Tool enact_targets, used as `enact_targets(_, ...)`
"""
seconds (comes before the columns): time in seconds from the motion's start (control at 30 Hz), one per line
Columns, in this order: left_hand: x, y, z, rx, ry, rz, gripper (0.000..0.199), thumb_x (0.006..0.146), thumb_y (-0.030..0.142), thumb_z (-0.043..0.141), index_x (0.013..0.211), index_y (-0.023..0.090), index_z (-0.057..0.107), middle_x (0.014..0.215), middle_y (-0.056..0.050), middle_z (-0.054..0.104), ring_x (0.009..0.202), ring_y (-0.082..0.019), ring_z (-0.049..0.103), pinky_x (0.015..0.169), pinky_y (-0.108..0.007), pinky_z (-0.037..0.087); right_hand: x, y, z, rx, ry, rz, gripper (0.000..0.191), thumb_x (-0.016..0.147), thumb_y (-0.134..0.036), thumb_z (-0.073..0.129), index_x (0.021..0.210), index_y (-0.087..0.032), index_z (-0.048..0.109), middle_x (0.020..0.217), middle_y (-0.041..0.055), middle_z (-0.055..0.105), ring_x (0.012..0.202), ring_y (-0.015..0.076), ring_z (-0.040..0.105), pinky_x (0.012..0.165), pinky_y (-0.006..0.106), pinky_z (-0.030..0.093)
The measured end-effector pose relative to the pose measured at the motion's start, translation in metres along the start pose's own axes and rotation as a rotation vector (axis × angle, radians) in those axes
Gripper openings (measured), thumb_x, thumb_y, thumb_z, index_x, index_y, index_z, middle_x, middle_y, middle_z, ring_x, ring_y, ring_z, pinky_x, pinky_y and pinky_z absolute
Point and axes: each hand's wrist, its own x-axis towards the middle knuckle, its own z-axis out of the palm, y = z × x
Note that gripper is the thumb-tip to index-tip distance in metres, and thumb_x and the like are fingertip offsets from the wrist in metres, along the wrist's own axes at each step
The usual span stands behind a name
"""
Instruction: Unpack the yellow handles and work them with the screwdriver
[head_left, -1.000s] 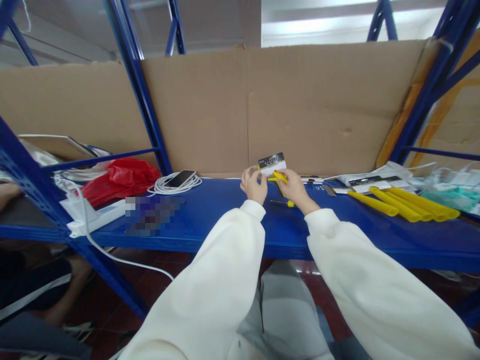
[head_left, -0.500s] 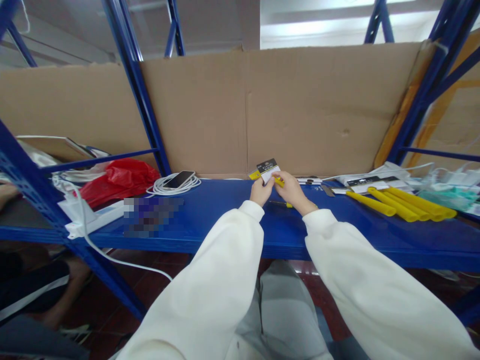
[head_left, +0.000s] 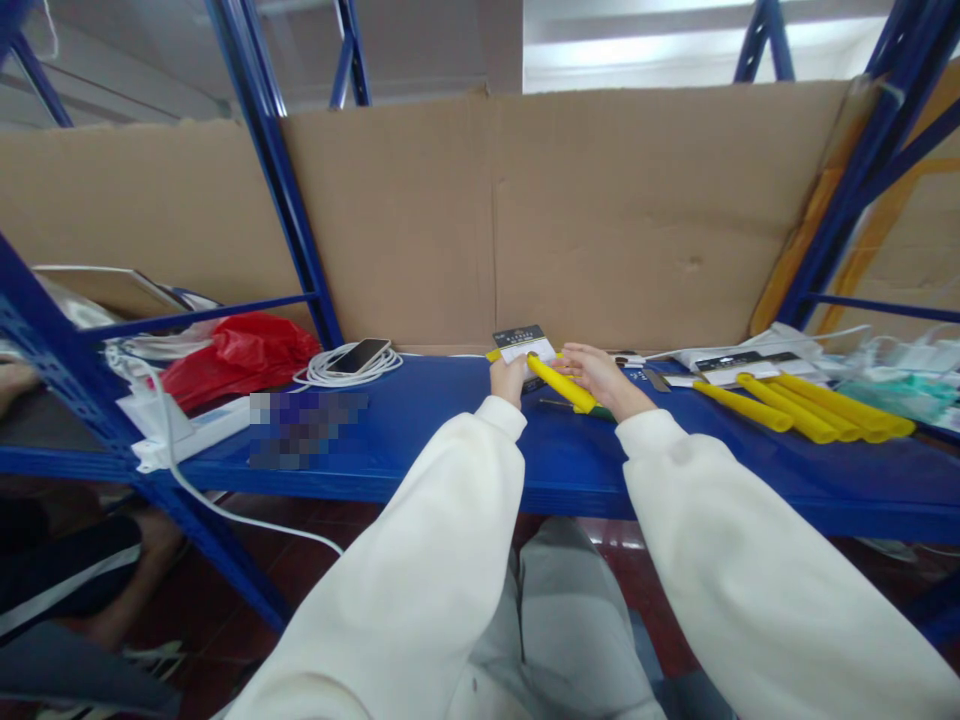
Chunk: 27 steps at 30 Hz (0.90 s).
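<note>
My left hand point(head_left: 509, 377) is closed round the near end of a black-and-white printed card point(head_left: 521, 341), with a bit of yellow showing at the card's left. A yellow tube point(head_left: 561, 384) slants down to the right from this hand, over the desk. Just right of the tube, my right hand point(head_left: 600, 373) has its fingers stretched out and apart; whether the fingertips touch the tube I cannot tell. Under the tube's lower end lies a thin tool with a yellow and green handle point(head_left: 600, 411), partly covered.
Several yellow tubes point(head_left: 814, 408) lie on the right of the blue shelf point(head_left: 435, 445), beside printed cards point(head_left: 739, 366). To the left are a phone point(head_left: 361, 356) on a coiled white cable, a red plastic bag point(head_left: 240, 355) and a white power strip point(head_left: 199, 437). Cardboard point(head_left: 390, 220) stands behind.
My right hand has come away from the card and moved right, its fingers opening. The yellow tube now points down to the right, and the card has tipped flatter and shifted slightly left.
</note>
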Motion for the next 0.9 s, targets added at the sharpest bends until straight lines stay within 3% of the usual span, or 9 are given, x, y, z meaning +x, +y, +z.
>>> enact_targets(0.23, -0.003, 0.004, -0.001, -0.044, 0.086, -0.068, 0.019, 0.071, 0.003, 0.063, 0.084, 0.012, 0.074, 0.095, -0.010, 0.079, 0.106, -0.027, 0.073, 0.096, -0.040, 0.057, -0.003, 0.001, 0.003, -0.033, -0.248, 0.068, 0.022, 0.076, -0.021, 0.075, 0.094, -0.022, 0.063, 0.084, 0.0045, 0.076, 0.073, 0.0210, 0.072, 0.064, 0.032, 0.060)
enact_targets(0.37, -0.006, 0.007, -0.001, -0.054, 0.103, -0.091, 0.012, 0.070, 0.003, 0.063, 0.074, 0.012, 0.070, 0.088, -0.009, 0.078, 0.100, -0.026, 0.074, 0.089, -0.036, 0.059, -0.011, -0.006, 0.002, -0.015, -0.222, 0.131, 0.024, 0.076, -0.028, 0.077, 0.098, -0.024, 0.067, 0.085, 0.0057, 0.076, 0.073, 0.0242, 0.073, 0.065, 0.037, 0.061)
enact_targets(0.5, -0.007, 0.009, -0.001, -0.045, 0.097, -0.101, 0.007, 0.070, 0.006, 0.065, 0.071, 0.013, 0.067, 0.079, -0.006, 0.076, 0.095, -0.025, 0.074, 0.085, -0.035, 0.059, -0.014, -0.008, 0.001, 0.026, -0.213, 0.155, 0.022, 0.077, -0.030, 0.076, 0.096, -0.024, 0.067, 0.081, 0.0049, 0.075, 0.069, 0.0226, 0.071, 0.063, 0.036, 0.060)
enact_targets(0.73, -0.005, 0.009, -0.003, -0.047, 0.101, -0.130, 0.007, 0.076, 0.016, 0.065, 0.082, 0.014, 0.068, 0.082, -0.005, 0.074, 0.092, -0.021, 0.073, 0.087, -0.033, 0.058, -0.007, -0.005, -0.003, 0.042, -0.182, 0.098, 0.019, 0.073, -0.018, 0.076, 0.082, -0.022, 0.059, 0.062, -0.0035, 0.065, 0.048, 0.0102, 0.057, 0.050, 0.022, 0.049)
enact_targets(0.9, -0.002, 0.008, -0.001, -0.255, 0.125, -0.266, 0.015, 0.085, 0.022, 0.058, 0.089, 0.012, 0.068, 0.083, -0.007, 0.073, 0.085, -0.020, 0.074, 0.082, -0.031, 0.058, -0.004, -0.003, -0.006, 0.065, -0.230, 0.078, 0.023, 0.070, -0.014, 0.075, 0.074, -0.022, 0.054, 0.056, -0.0058, 0.056, 0.047, 0.0081, 0.049, 0.050, 0.021, 0.042)
